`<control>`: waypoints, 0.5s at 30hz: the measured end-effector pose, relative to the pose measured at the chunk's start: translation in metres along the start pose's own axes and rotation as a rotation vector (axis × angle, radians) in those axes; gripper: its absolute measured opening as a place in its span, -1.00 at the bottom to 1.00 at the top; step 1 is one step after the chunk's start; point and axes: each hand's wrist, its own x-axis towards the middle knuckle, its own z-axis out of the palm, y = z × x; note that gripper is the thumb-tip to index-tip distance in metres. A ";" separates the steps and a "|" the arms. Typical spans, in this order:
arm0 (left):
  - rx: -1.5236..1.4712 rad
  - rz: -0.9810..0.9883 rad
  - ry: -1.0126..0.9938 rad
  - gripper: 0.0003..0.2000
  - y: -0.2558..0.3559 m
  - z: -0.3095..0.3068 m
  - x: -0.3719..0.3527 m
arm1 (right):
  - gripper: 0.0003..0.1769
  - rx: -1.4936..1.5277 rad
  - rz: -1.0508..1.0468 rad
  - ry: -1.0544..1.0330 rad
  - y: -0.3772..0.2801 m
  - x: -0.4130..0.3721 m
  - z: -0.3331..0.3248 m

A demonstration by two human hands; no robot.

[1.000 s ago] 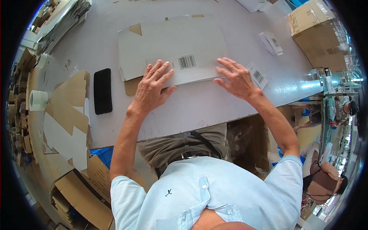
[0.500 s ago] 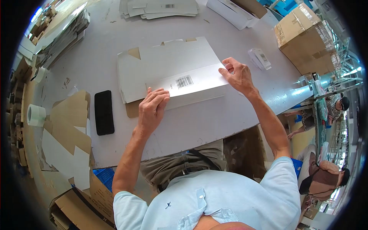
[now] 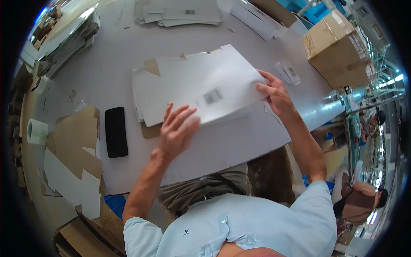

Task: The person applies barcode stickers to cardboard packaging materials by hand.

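Observation:
A flat white cardboard box blank (image 3: 184, 85) with a printed barcode lies at the middle of the table, on top of other sheets whose edges show at its left. My right hand (image 3: 276, 93) pinches its right edge, thumb on top and fingers at the far side. Over the near edge, left of the barcode, my left hand (image 3: 177, 130) hovers with fingers spread and slightly blurred. Brown cardboard (image 3: 150, 131) peeks out under the near left corner. A black phone (image 3: 116, 132) rests to the left of my left hand.
Tape rolls (image 3: 37, 131) and cut cardboard (image 3: 75, 128) are at the left. Flat blanks (image 3: 184, 12) are stacked at the back, near a long white box (image 3: 252, 19). A taped carton (image 3: 338, 47) and a small barcoded box (image 3: 287, 73) stand right. People (image 3: 364, 199) sit beyond.
The near panel, earlier bent down along a crease, now lies nearly level with the sheet. My left hand's fingers have spread, and my right hand has shifted slightly right and nearer.

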 end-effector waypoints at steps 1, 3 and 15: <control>0.041 0.063 0.007 -0.80 0.009 -0.003 0.002 | -0.29 -0.057 -0.059 0.081 -0.006 -0.002 0.001; 0.103 0.187 0.031 -0.63 0.015 -0.005 0.001 | -0.33 -0.083 -0.233 0.069 -0.011 0.004 -0.006; 0.126 0.045 -0.071 -0.65 0.003 0.003 0.005 | -0.33 0.112 -0.632 0.238 -0.141 0.181 0.024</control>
